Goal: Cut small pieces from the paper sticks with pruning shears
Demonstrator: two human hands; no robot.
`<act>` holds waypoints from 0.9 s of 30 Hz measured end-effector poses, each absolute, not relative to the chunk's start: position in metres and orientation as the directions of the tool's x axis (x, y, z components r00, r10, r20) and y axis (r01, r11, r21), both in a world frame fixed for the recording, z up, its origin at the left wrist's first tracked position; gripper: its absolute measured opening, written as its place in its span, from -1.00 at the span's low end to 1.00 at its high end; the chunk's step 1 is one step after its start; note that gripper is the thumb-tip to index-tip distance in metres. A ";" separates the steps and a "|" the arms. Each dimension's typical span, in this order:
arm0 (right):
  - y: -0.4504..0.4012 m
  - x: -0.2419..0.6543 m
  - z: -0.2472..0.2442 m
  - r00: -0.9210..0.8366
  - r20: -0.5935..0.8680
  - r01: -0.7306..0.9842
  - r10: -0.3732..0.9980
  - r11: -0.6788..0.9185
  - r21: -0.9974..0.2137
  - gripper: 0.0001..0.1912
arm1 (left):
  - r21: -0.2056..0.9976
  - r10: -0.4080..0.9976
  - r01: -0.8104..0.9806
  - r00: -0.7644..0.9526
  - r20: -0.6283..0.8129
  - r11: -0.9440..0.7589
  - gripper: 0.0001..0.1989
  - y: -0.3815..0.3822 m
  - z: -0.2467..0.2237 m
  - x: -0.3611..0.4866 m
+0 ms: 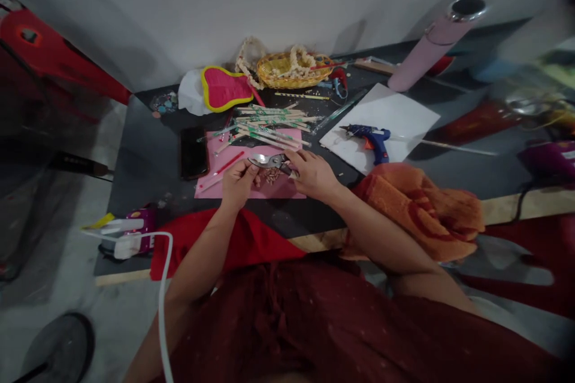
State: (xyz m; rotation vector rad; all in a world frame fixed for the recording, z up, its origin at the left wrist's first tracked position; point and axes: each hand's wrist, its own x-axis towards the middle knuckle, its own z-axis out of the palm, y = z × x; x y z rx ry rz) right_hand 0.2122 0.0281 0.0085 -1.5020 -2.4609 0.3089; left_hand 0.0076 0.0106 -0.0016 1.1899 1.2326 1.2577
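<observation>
So both hands (274,176) are right over a pair of metal snips (269,161), held just above a pink sheet (287,190). The right hand (312,175) is wrapped around the dark handles, while the left hand (236,184) is curled in close with its fingers (246,167) at the silver head. Neither hand is spread open. A little heap of tiny pale bits (272,176) sits on the sheet right under the snips. Just past that there's a messy pile of sticks (269,125), partly on the sheet. On the dark surface (153,161) there's a phone (194,152) to the left, plus a blue glue gun (371,140) on a white board (386,114) to the right. An orange towel (417,215) lies by the right arm (381,239), and a woven basket (287,69) sits at the back.
</observation>
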 end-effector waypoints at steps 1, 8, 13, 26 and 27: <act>0.028 0.213 0.008 -0.445 0.091 0.840 0.891 0.450 -0.303 -0.38 | 1.000 0.999 -0.018 -0.052 0.007 -0.008 -0.74 0.011 -0.001 0.008; 0.027 0.213 0.009 -0.440 0.075 0.849 0.895 0.441 -0.292 -0.42 | 0.997 0.999 -0.080 -0.049 0.001 -0.004 -0.73 0.009 -0.002 0.011; 0.029 0.214 0.012 -0.479 0.089 0.838 0.873 0.485 -0.250 -0.37 | 0.993 1.000 -0.114 -0.004 -0.023 0.022 -0.70 0.011 -0.003 0.005; 0.031 0.221 0.007 -0.531 0.088 0.789 0.843 0.530 -0.310 -0.47 | 0.979 0.992 -0.165 0.063 -0.112 0.121 -0.66 0.010 0.005 0.006; 0.031 0.221 0.008 -0.529 0.077 0.794 0.845 0.525 -0.305 -0.48 | 0.979 0.992 -0.164 0.058 -0.109 0.117 -0.66 0.010 0.004 0.006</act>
